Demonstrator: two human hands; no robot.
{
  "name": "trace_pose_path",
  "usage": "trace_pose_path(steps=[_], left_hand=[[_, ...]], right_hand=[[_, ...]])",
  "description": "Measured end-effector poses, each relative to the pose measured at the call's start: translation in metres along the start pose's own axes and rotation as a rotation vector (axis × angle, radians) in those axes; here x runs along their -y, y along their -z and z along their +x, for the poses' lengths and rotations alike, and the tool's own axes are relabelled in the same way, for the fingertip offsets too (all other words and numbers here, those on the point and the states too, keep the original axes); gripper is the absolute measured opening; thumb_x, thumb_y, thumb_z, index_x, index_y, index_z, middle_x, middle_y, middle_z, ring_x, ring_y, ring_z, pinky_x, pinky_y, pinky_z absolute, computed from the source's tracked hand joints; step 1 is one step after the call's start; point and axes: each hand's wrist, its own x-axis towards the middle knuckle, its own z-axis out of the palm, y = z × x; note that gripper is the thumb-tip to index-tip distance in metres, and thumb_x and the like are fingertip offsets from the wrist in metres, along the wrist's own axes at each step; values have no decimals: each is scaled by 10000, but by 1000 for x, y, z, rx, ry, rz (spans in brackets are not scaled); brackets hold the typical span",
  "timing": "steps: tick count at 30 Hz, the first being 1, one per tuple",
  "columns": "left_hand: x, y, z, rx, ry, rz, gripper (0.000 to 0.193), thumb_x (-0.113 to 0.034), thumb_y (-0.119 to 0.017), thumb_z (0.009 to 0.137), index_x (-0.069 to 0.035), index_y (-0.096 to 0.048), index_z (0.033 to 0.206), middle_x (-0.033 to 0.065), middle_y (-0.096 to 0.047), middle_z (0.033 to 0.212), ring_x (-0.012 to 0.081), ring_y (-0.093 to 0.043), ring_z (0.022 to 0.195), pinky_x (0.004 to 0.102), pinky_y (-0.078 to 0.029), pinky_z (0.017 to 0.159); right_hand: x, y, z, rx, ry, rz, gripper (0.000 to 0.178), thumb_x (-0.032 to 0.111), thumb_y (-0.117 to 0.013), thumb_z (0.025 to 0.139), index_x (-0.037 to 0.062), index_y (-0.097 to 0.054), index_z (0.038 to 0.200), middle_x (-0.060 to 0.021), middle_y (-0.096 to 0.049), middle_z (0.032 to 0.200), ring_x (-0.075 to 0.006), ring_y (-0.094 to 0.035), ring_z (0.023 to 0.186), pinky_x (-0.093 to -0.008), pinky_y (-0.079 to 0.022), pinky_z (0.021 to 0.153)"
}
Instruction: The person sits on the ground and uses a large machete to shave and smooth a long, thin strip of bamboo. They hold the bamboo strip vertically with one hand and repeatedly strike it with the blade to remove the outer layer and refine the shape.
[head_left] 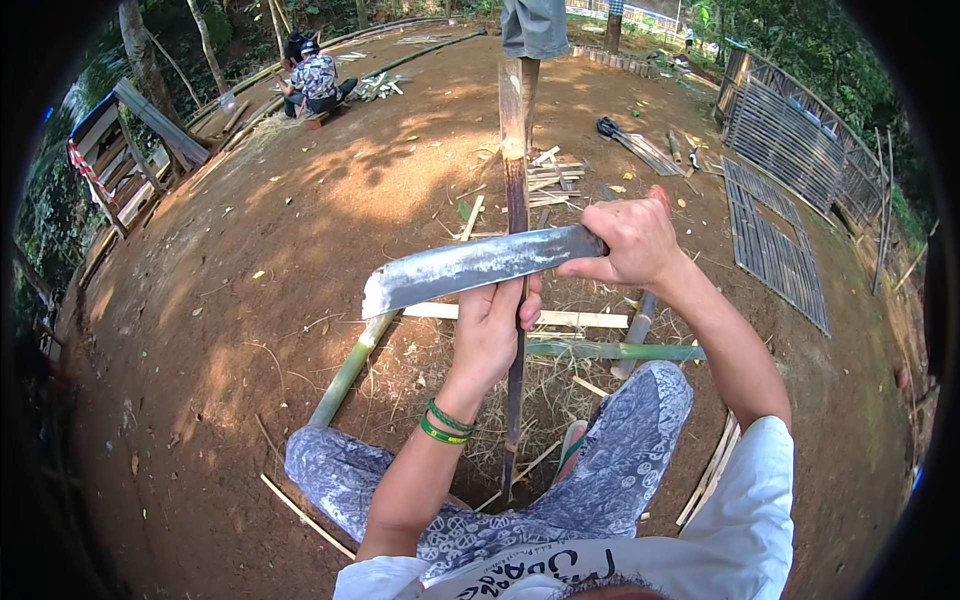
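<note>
My right hand [637,242] is closed round the handle of a machete [480,266], whose broad grey blade reaches left across a long dark bamboo strip [516,190]. That strip runs from far to near in front of me, down between my knees. Just under the blade, my left hand [493,335] has its fingers wrapped round the strip. The blade lies over the strip; whether its edge touches it I cannot tell. Below my hands are a green bamboo pole [600,350], another green pole [352,370] by my left knee, and a pale split slat [560,319].
Split bamboo pieces [555,178] lie in a heap beyond the machete. Woven bamboo panels [775,240] rest at the right. A person in grey shorts [535,28] stands ahead, near the strip's far end. Another person [316,85] squats at the far left beside more slats.
</note>
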Motion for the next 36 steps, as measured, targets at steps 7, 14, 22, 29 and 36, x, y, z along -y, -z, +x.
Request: trace_pose_path(steps=[7, 14, 22, 29, 36], left_hand=[[2, 10, -2, 37, 32, -39, 265, -181, -411, 1089, -51, -487, 1307, 8, -507, 905, 51, -418, 658, 202, -374, 572], [6, 0, -19, 9, 69, -54, 338, -179, -403, 1091, -31, -462, 1389, 8, -495, 895, 50, -404, 652, 200, -359, 569], [6, 0, -23, 12, 91, -56, 374, -170, -398, 1091, -33, -423, 1438, 5, -467, 864, 51, -395, 645, 191, -352, 563], [4, 5, -17, -5, 104, -118, 407, -170, -385, 1093, -57, -381, 1484, -2, -464, 861, 46, -380, 639, 189, -344, 563], [6, 9, -23, 7, 122, -78, 420, -172, -388, 1093, -58, -371, 1496, -1, -474, 869, 42, -389, 642, 188, -347, 562]], right_hand=[[-4, -6, 0, 8, -25, -68, 634, 680, -661, 813, 86, -545, 626, -91, -598, 563, -308, -632, 515, -434, -481, 482], [-26, 1, 5, -57, -89, -67, 650, 699, -635, 827, 84, -543, 637, -90, -582, 541, -306, -627, 494, -431, -472, 466], [-33, -5, 17, -2, -186, 2, 670, 745, -571, 840, 101, -596, 655, -108, -566, 506, -304, -613, 469, -434, -485, 473], [-18, -7, 12, 65, -8, -36, 625, 694, -630, 828, 88, -625, 674, -131, -604, 554, -344, -626, 499, -454, -498, 492], [-27, -4, 27, 47, 20, -76, 687, 726, -605, 831, 69, -571, 633, -130, -595, 536, -337, -620, 486, -452, -496, 488]])
